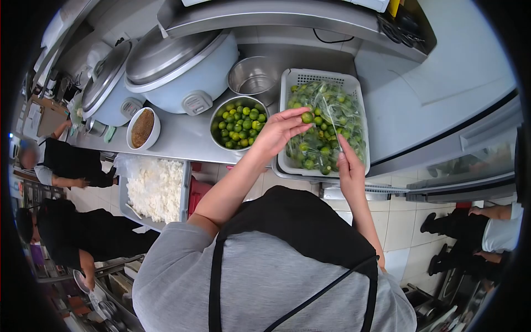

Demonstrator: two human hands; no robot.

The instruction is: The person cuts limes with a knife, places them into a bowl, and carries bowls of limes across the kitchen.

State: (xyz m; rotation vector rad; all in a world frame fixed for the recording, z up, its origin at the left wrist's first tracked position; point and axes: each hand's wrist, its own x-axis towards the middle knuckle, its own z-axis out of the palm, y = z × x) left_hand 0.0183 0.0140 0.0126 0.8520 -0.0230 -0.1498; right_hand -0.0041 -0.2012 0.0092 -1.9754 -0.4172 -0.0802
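Note:
My left hand (285, 131) pinches a small green lime (307, 117) between thumb and fingertips, above a white plastic basket (284, 99). My right hand (352, 165) is closed on a thin knife (332, 117), its narrow blade pointing away over the basket and its handle mostly hidden by the fingers. Inside the basket lies a clear plastic bag (351, 113) with many small green limes in and around it. To the left of the basket, a steel bowl (214, 138) holds more green and yellowish limes, close to my left wrist.
An empty steel pot (254, 77) stands behind the lime bowl. Two large rice cookers (180, 72) and a white bowl of brown grains (144, 128) are farther left. A grey tub of white rice (123, 191) sits lower down. Other people (83, 232) stand on both sides.

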